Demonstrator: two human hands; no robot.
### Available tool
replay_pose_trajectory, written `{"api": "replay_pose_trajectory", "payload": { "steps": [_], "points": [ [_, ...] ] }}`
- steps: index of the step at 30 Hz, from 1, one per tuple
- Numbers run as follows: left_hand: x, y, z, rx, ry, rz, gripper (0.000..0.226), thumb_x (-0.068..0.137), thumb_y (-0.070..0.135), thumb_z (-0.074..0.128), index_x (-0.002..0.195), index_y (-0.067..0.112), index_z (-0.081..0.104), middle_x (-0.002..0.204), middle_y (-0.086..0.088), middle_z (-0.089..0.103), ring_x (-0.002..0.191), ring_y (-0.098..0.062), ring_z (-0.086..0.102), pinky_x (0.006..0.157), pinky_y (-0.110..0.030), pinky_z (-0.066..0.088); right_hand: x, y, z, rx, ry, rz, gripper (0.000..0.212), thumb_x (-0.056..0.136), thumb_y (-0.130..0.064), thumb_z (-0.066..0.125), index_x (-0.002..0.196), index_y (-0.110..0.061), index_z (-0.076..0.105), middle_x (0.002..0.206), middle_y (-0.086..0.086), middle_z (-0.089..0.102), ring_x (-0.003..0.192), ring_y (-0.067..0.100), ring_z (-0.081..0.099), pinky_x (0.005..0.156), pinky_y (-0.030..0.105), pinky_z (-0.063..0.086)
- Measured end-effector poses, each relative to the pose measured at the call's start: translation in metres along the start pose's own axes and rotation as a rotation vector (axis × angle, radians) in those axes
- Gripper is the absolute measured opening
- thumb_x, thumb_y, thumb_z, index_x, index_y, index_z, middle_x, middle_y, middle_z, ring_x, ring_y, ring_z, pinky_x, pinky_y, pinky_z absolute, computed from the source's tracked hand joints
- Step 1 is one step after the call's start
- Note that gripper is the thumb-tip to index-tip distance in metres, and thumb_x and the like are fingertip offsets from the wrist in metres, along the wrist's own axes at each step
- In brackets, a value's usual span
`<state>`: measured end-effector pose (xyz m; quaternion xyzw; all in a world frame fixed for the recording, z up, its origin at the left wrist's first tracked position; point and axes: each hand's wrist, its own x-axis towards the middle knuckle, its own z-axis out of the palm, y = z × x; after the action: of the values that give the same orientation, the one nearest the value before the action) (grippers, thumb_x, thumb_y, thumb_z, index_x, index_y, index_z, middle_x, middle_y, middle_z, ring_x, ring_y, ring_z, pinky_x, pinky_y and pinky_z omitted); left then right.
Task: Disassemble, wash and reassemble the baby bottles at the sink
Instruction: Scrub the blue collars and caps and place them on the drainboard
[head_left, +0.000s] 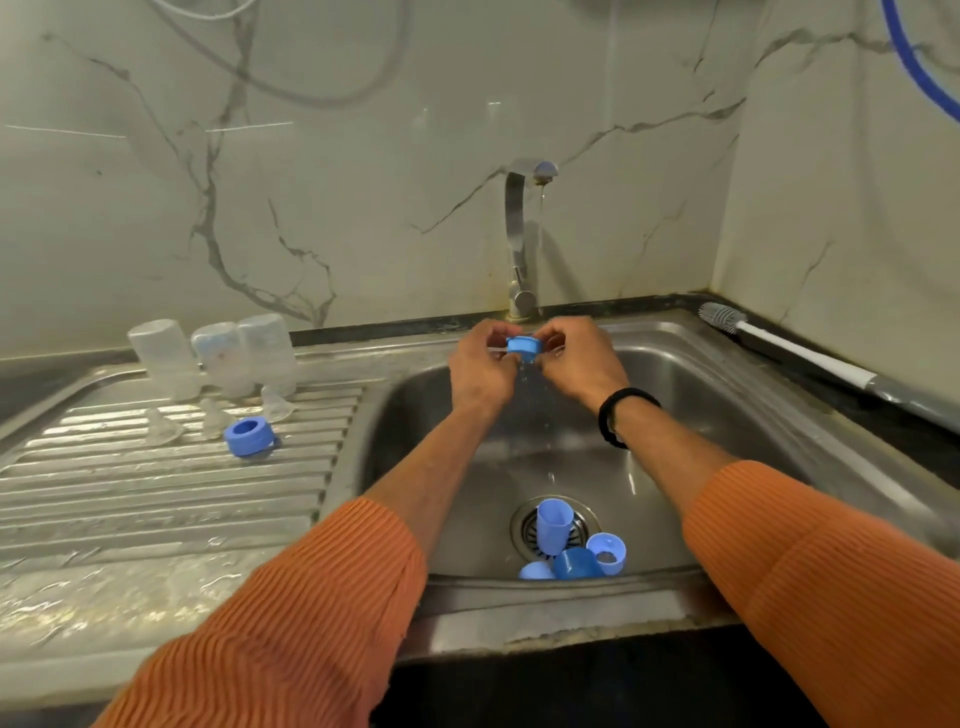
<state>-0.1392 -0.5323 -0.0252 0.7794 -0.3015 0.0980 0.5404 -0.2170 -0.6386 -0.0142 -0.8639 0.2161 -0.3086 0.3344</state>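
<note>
Marble-veined wall panels back a stainless sink (727, 358) with a ribbed draining board (156, 483) on its left. Both hands work near the basin's rear edge, under the tap (522, 234), which runs a thin stream. Left hand (480, 371) and right hand (584, 364) pinch a blue screw ring (522, 347) between curled fingertips; water drips off it.

Risks, as judged: the ring is wet, smooth plastic and could slip into the basin. Loose blue caps (571, 545) sit over the drain strainer (524, 525) at the front edge and may slow draining.

Three clear bottles (218, 358), cloudy and cylindrical, stand inverted at the board's back edge. Translucent soft teats (166, 426) lie just before them, with a second blue ring (248, 436) beside. A bristled bottle brush (779, 345) with white handle lies along the right rim.
</note>
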Motion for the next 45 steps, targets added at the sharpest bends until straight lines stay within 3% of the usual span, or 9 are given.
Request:
{"api": "replay_pose_trajectory", "payload": {
  "steps": [5, 9, 14, 17, 22, 26, 32, 37, 45],
  "points": [
    [-0.011, 0.010, -0.056, 0.147, 0.009, 0.176, 0.023, 0.087, 0.001, 0.074, 0.107, 0.012, 0.072, 0.101, -0.003, 0.074, 0.087, -0.016, 0.068, 0.084, -0.031, 0.058, -0.012, -0.038, -0.004, -0.097, 0.006, -0.216, 0.025, 0.091, -0.006, 0.072, 0.114, -0.014, 0.077, 0.111, 0.006, 0.075, 0.098, 0.022, 0.069, 0.091, 0.038, 0.056],
    [-0.026, 0.004, -0.108, 0.138, 0.028, 0.131, 0.033, 0.090, 0.019, 0.078, 0.119, 0.016, 0.064, 0.096, 0.000, 0.079, 0.082, -0.015, 0.071, 0.079, -0.027, 0.053, -0.022, -0.074, 0.001, -0.040, -0.035, -0.299, 0.028, 0.092, -0.009, 0.070, 0.119, -0.012, 0.075, 0.108, 0.005, 0.075, 0.097, 0.016, 0.068, 0.085, 0.021, 0.047],
    [-0.044, -0.003, -0.161, 0.151, 0.012, -0.031, 0.025, 0.088, 0.026, 0.081, 0.108, 0.016, 0.071, 0.078, -0.001, 0.077, 0.061, -0.007, 0.068, 0.065, -0.021, 0.051, -0.042, -0.109, 0.025, 0.049, -0.250, -0.264, 0.036, 0.082, -0.016, 0.086, 0.115, -0.012, 0.073, 0.106, 0.003, 0.074, 0.096, 0.015, 0.070, 0.086, 0.028, 0.058],
    [-0.052, -0.008, -0.187, 0.125, 0.047, -0.155, 0.026, 0.085, 0.030, 0.083, 0.104, 0.014, 0.074, 0.086, -0.011, 0.078, 0.073, -0.022, 0.075, 0.074, -0.036, 0.062, -0.053, -0.129, 0.046, 0.034, -0.350, -0.287, 0.044, 0.075, -0.017, 0.091, 0.114, -0.012, 0.073, 0.105, 0.003, 0.075, 0.092, 0.014, 0.071, 0.086, 0.035, 0.061],
    [-0.061, -0.027, -0.252, 0.124, 0.088, -0.260, 0.029, 0.085, 0.033, 0.084, 0.104, 0.013, 0.076, 0.087, -0.014, 0.078, 0.078, -0.023, 0.076, 0.075, -0.037, 0.063, -0.067, -0.178, 0.091, 0.023, -0.410, -0.354, 0.039, 0.077, -0.025, 0.089, 0.111, -0.013, 0.076, 0.102, 0.002, 0.077, 0.092, 0.016, 0.073, 0.088, 0.039, 0.061],
    [-0.072, -0.049, -0.305, 0.106, 0.138, -0.334, 0.024, 0.092, 0.031, 0.076, 0.103, 0.011, 0.078, 0.090, -0.019, 0.077, 0.084, -0.031, 0.075, 0.084, -0.041, 0.062, -0.074, -0.224, 0.128, 0.008, -0.428, -0.443, 0.047, 0.077, -0.028, 0.089, 0.118, -0.012, 0.074, 0.104, 0.002, 0.075, 0.089, 0.013, 0.070, 0.081, 0.025, 0.057],
    [-0.087, -0.076, -0.337, 0.435, 0.133, -0.427, 0.032, 0.102, 0.034, 0.058, 0.120, 0.017, 0.077, 0.111, -0.011, 0.076, 0.108, -0.029, 0.067, 0.083, -0.031, 0.046, -0.086, -0.260, 0.173, -0.145, -0.488, -0.555, 0.033, 0.078, -0.024, 0.088, 0.104, -0.011, 0.071, 0.100, 0.003, 0.071, 0.094, 0.019, 0.068, 0.085, 0.034, 0.059],
    [-0.082, -0.084, -0.334, 0.568, 0.087, -0.511, 0.032, 0.099, 0.041, 0.062, 0.121, 0.022, 0.077, 0.121, -0.012, 0.071, 0.122, -0.032, 0.059, 0.102, -0.041, 0.049, -0.089, -0.260, 0.191, -0.305, -0.489, -0.607, 0.022, 0.081, -0.023, 0.087, 0.093, -0.016, 0.070, 0.093, 0.003, 0.069, 0.087, 0.021, 0.066, 0.084, 0.038, 0.061],
    [-0.078, -0.078, -0.328, 0.687, 0.215, -0.361, 0.032, 0.095, 0.043, 0.066, 0.120, 0.025, 0.074, 0.126, -0.011, 0.068, 0.128, -0.034, 0.053, 0.105, -0.046, 0.044, -0.081, -0.250, 0.158, -0.269, -0.415, -0.632, 0.019, 0.088, -0.013, 0.072, 0.106, -0.013, 0.077, 0.107, 0.004, 0.075, 0.098, 0.019, 0.069, 0.089, 0.033, 0.058]
  ]
}}
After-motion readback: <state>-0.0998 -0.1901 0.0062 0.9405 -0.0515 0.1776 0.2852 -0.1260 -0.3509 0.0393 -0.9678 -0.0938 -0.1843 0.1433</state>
